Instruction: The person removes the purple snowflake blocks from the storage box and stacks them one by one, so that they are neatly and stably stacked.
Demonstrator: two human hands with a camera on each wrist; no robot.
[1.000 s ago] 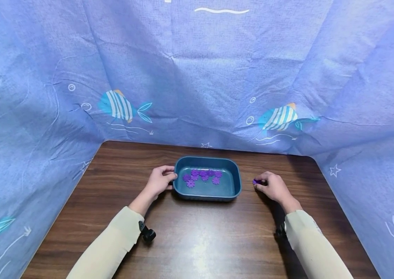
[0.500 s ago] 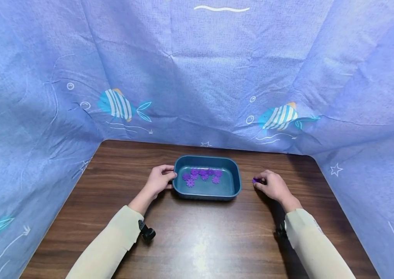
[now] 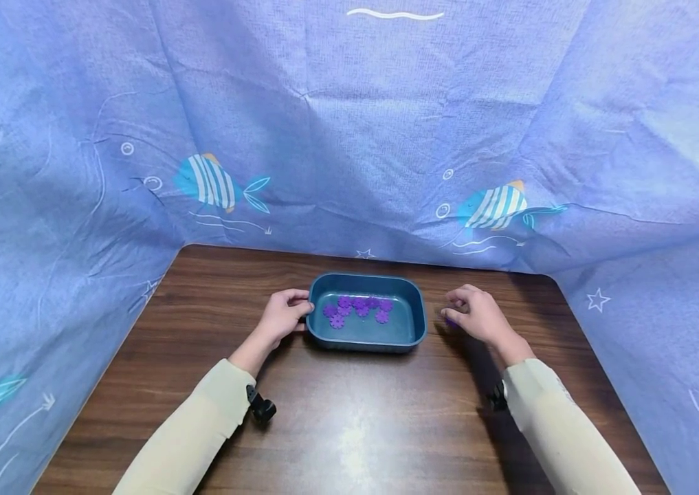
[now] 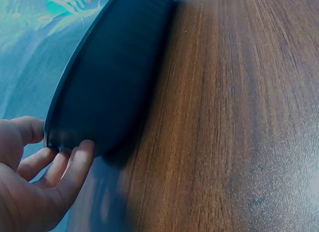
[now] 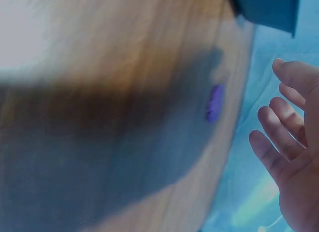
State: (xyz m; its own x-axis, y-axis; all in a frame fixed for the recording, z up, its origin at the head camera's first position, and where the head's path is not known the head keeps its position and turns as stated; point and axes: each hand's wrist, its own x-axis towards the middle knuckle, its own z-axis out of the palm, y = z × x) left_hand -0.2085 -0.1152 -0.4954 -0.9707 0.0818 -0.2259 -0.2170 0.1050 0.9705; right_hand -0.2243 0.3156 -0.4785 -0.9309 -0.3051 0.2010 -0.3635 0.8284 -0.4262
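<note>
A dark teal rectangular tray [image 3: 364, 342] stands on the table, with several purple flower-shaped pieces [image 3: 337, 321] lying flat inside it. My left hand [image 3: 279, 318] grips its left end; in the left wrist view the thumb is at the rim and the fingers are against the outer wall. Right of the tray, my right hand [image 3: 479, 316] hovers over a single purple piece [image 5: 215, 103]. That piece lies on the wood in the right wrist view, apart from the loosely bent fingers [image 5: 271, 127]. In the head view the hand mostly covers it.
The brown wooden table [image 3: 250, 440] ends at a blue fish-print curtain [image 3: 374, 151] behind and on both sides. A black wrist camera [image 3: 262, 405] sticks out from the left sleeve.
My right hand has let go of the purple piece and risen slightly above it, its fingers spread apart. The left hand and the tray stay where they were.
</note>
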